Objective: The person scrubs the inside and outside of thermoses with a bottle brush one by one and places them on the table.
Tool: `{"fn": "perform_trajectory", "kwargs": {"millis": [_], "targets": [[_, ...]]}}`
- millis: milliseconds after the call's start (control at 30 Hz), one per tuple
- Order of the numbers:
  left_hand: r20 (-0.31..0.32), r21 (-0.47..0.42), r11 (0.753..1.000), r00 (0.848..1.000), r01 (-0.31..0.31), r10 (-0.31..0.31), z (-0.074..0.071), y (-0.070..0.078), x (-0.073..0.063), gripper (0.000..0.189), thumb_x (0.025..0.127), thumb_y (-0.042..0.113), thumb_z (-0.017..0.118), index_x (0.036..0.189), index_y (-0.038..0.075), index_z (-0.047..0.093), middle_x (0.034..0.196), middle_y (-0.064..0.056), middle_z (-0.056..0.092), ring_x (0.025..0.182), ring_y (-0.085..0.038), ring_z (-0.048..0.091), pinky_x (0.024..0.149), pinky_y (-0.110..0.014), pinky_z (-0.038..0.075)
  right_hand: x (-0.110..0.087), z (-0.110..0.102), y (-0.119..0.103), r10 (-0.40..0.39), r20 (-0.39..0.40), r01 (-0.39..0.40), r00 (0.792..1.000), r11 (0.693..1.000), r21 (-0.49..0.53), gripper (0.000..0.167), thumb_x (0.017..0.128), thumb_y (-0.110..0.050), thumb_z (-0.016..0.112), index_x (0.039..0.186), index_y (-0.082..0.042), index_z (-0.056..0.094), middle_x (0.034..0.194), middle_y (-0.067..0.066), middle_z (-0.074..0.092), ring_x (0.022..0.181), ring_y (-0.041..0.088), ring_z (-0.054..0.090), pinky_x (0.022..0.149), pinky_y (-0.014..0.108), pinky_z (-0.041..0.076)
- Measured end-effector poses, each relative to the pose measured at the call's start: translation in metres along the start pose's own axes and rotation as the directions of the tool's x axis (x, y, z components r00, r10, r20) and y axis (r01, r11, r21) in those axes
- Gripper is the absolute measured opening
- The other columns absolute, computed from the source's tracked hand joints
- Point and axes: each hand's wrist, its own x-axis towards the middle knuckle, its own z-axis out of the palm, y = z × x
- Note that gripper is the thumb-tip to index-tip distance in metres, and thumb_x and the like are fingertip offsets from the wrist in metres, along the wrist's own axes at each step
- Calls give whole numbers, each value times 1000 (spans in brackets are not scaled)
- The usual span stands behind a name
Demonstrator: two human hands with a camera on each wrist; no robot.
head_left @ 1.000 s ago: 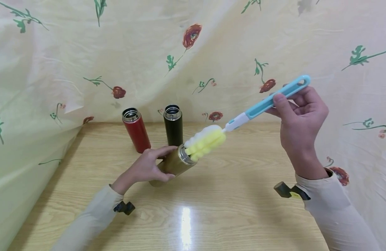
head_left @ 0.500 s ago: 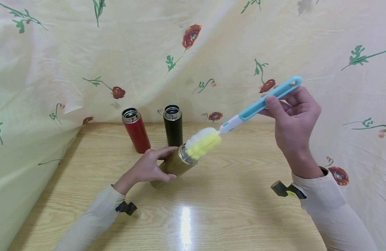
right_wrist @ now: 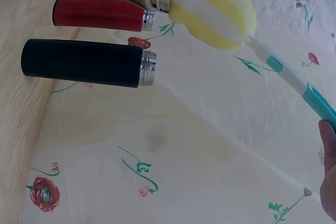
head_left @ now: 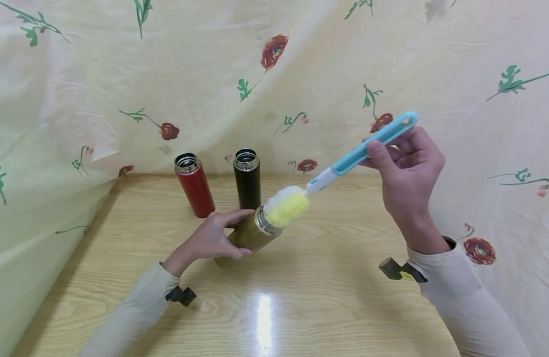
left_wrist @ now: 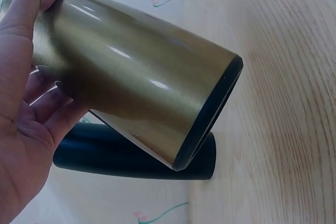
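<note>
My left hand [head_left: 216, 237] grips a gold thermos bottle [left_wrist: 136, 66] round its body, tilted with the open steel mouth up to the right. In the left wrist view its dark base looks lifted off the table. My right hand [head_left: 410, 173] pinches the light-blue handle of a bottle brush [head_left: 368, 151] between thumb and fingers. The brush's yellow and white sponge head [head_left: 287, 206] is partly inside the gold bottle's mouth, with the rest sticking out. In the right wrist view the sponge [right_wrist: 215, 11] bulges at the steel rim, and only part of the hand shows.
A red bottle [head_left: 195, 188] and a black bottle [head_left: 247, 181] stand uncapped behind the left hand, near the table's back edge. The wooden table [head_left: 328, 277] meets a flower-printed cloth [head_left: 203, 74] at the back and sides.
My right hand has moved left and slightly down with the brush, and the sponge has gone deeper into the gold bottle. The left hand and the gold bottle have hardly moved.
</note>
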Motion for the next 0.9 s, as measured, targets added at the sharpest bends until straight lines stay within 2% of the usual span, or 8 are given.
{"fn": "perform_trajectory", "kwargs": {"millis": [600, 900], "targets": [[-12, 8, 999, 999, 50, -50, 0, 2, 2, 76, 75, 21, 88, 142, 4, 58, 133, -11, 68, 113, -24, 70, 94, -41, 59, -7, 4, 2, 1, 45, 1, 999, 999, -50, 21, 83, 15, 72, 101, 18, 62, 85, 19, 74, 76, 25, 77, 66, 35, 63], [21, -1, 997, 997, 75, -75, 1, 2, 3, 77, 74, 21, 89, 142, 3, 58, 133, -11, 68, 114, -23, 70, 95, -42, 58, -8, 4, 2, 1, 94, 4, 996, 999, -52, 24, 83, 11, 76, 102, 19, 62, 85, 17, 74, 74, 24, 77, 67, 34, 63]]}}
